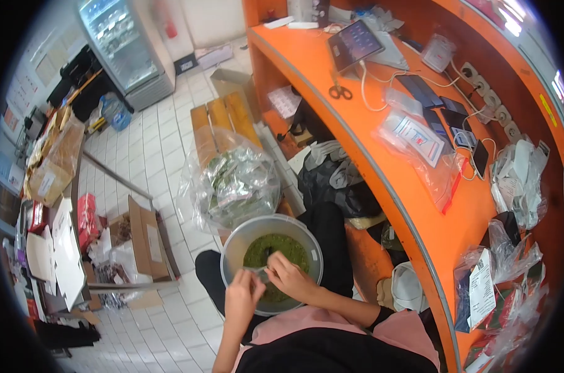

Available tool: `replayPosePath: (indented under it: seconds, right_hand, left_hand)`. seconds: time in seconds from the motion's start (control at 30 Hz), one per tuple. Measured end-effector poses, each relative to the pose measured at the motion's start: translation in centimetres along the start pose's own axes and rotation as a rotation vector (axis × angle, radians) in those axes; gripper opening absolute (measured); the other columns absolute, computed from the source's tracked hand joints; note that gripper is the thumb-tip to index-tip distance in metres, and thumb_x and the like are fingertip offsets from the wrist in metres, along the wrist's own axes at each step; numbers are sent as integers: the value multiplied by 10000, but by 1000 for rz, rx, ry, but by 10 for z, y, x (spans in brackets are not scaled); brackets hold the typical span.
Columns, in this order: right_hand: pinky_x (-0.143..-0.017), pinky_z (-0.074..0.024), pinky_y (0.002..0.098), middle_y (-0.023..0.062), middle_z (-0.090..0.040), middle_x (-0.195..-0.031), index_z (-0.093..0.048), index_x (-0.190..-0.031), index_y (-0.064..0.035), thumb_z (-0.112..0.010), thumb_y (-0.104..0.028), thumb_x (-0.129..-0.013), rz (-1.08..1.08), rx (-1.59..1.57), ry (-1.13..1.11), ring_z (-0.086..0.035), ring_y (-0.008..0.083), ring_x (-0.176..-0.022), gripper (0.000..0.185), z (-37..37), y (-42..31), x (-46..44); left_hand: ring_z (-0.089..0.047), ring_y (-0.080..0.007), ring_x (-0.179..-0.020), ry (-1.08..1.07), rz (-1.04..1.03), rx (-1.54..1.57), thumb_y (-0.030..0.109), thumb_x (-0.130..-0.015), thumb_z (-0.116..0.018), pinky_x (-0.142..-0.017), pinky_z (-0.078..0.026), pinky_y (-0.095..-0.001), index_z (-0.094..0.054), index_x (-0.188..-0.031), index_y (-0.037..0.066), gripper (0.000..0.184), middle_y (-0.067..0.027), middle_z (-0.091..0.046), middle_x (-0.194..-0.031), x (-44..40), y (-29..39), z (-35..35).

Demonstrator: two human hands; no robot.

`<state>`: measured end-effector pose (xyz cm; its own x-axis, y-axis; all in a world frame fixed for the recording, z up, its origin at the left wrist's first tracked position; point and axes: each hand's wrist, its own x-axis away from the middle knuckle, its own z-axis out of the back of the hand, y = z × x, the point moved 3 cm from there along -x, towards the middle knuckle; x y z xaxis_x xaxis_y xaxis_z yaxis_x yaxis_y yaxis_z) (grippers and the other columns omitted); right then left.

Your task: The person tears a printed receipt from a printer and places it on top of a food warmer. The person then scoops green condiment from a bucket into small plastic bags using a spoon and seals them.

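A translucent plastic bucket [228,250] rests on my lap, partly filled with green crumbled dried herb [282,244]. My left hand [241,293] is over the bucket's near left rim, fingers pinched together. Above the herb, my right hand [289,278] is closed too, its fingertips close to the left ones. A small piece of clear plastic [255,270], perhaps a little bag, stretches between both sets of fingertips. Something small and dark shows just beyond my right fingers; its kind is hidden.
A large clear bag [232,186] of greenery stands on a wooden bench [223,115] beyond the bucket. The curved orange counter [369,155] on the right bears scissors [340,92], a tablet [355,46] and plastic packets. An open cardboard box [146,239] is at left.
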<state>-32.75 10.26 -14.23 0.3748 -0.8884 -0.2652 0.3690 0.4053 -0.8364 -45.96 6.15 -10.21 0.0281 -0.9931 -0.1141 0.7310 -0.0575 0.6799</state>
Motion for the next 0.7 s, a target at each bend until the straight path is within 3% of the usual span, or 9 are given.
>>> replayPosePath:
  seconds: [0.13, 0.2, 0.27, 0.47, 0.53, 0.57, 0.6, 0.67, 0.7]
  right_hand:
    - [-731, -497, 379, 152, -568, -985, -562, -997, 17, -577, 30, -782, 213, -68, 6, -597, 334, -854, 215, 1, -4, -5]
    - [-700, -502, 337, 141, -582, -960, -611, -978, -10, -594, 48, -764, 131, -154, -66, -610, 288, -797, 223, 8, -8, -17]
    - [-611, -503, 316, 115, -588, -945, -603, -1030, 8, -624, 16, -775, -43, -396, -170, -614, 180, -714, 256, 9, -10, -26]
    - [-603, -512, 294, 102, -588, -944, -544, -1085, 24, -631, -26, -808, 26, -164, -426, -614, 128, -751, 294, 9, -32, -49]
    - [-614, -508, 286, 107, -577, -925, -510, -1054, 34, -636, -38, -802, 35, -387, -423, -625, 148, -766, 291, -3, -20, -54]
    - [-670, -506, 327, 141, -586, -935, -475, -1060, 17, -601, 7, -797, -219, -626, -448, -632, 229, -820, 292, -10, -7, -56]
    - [-670, -506, 327, 141, -586, -935, -475, -1060, 17, -601, 7, -797, -219, -624, -454, -632, 229, -820, 292, -24, 13, -50]
    - [-737, -498, 377, 185, -587, -985, -446, -1113, 9, -557, 55, -779, 166, -12, -704, -613, 324, -898, 355, -66, 59, -28]
    - [-737, -498, 377, 185, -587, -985, -446, -1113, 9, -557, 55, -779, 167, -9, -703, -613, 324, -898, 355, -75, 71, -20]
  left_hand:
    - [-577, -311, -735, -22, 99, 17, 154, -750, -697, -634, -466, -392, -549, -890, 19, 244, -137, -532, -837, -8, 1, 11]
    - [-502, -348, -1054, 82, -90, 4, 152, -689, -746, -865, -416, -411, -526, -1132, 42, 506, -151, -521, -1091, -14, 11, 25]
    - [-413, -341, -1193, 21, -196, -40, 157, -649, -769, -980, -360, -424, -452, -1283, 75, 713, -127, -464, -1255, -15, 11, 33]
    - [-474, -321, -1146, 21, -147, -45, 153, -641, -766, -1001, -367, -428, -474, -1262, 75, 691, -115, -514, -1221, -4, -8, 36]
    - [-495, -303, -1135, 76, -38, 28, 135, -615, -780, -981, -394, -416, -489, -1237, 61, 689, -119, -515, -1222, 3, -17, 39]
    - [-495, -303, -1135, 81, -33, 30, 135, -615, -780, -981, -394, -416, -489, -1237, 61, 689, -119, -515, -1222, 6, -23, 42]
    - [-502, -294, -1135, 149, 53, 157, 125, -607, -782, -976, -403, -408, -499, -1222, 51, 681, -119, -517, -1219, 10, -32, 46]
    - [-509, -285, -1134, 217, 143, 291, 115, -599, -785, -971, -413, -399, -508, -1207, 42, 673, -120, -520, -1216, 21, -47, 50]
    - [-500, -289, -1140, 245, 142, 297, 130, -607, -788, -955, -414, -400, -516, -1194, 47, 652, -122, -512, -1214, 25, -52, 51]
